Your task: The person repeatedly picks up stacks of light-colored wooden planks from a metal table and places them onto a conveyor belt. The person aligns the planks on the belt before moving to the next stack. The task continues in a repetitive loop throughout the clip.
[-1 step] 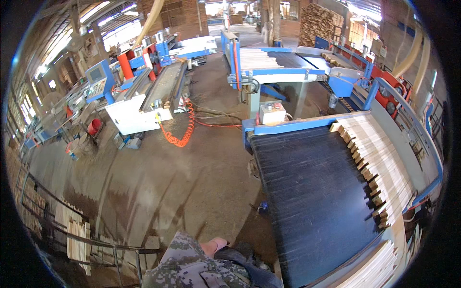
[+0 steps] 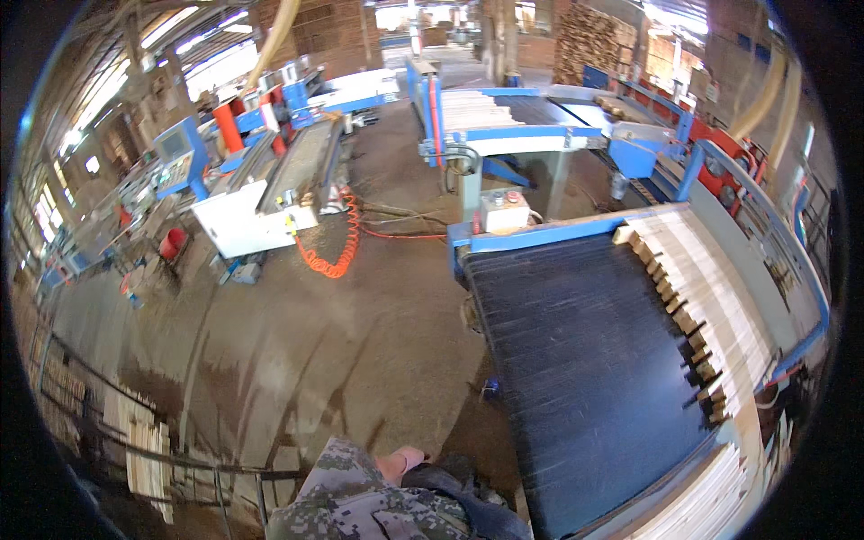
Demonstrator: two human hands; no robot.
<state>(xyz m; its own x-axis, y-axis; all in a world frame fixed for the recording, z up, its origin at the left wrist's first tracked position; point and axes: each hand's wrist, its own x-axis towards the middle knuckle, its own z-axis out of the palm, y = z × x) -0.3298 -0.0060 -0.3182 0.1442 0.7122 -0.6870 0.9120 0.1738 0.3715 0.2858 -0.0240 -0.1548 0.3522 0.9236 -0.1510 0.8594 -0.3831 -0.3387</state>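
My left hand [image 2: 402, 462] shows small at the lower edge, coming out of a camouflage sleeve [image 2: 346, 477]. Its fingers are too small and partly hidden, so I cannot tell whether they hold anything. Dark cloth lies right beside it. My right hand is outside the picture. To the right of my body runs a wide black conveyor belt [image 2: 585, 360] in a blue frame. Along the belt's right side lies a row of pale wooden strips [image 2: 711, 297], side by side with uneven ends. More strips [image 2: 697, 504] lie at the near right corner.
A white control box [image 2: 504, 211] with a red button stands at the belt's far end. Beyond it is another blue-framed conveyor [image 2: 531, 135]. An orange coiled hose [image 2: 331, 265] hangs from a machine at left. A dark metal rail [image 2: 189, 463] curves along the lower left.
The whole view has shifted slightly, with the machines and belt now a little farther left. My left hand stays in about the same place.
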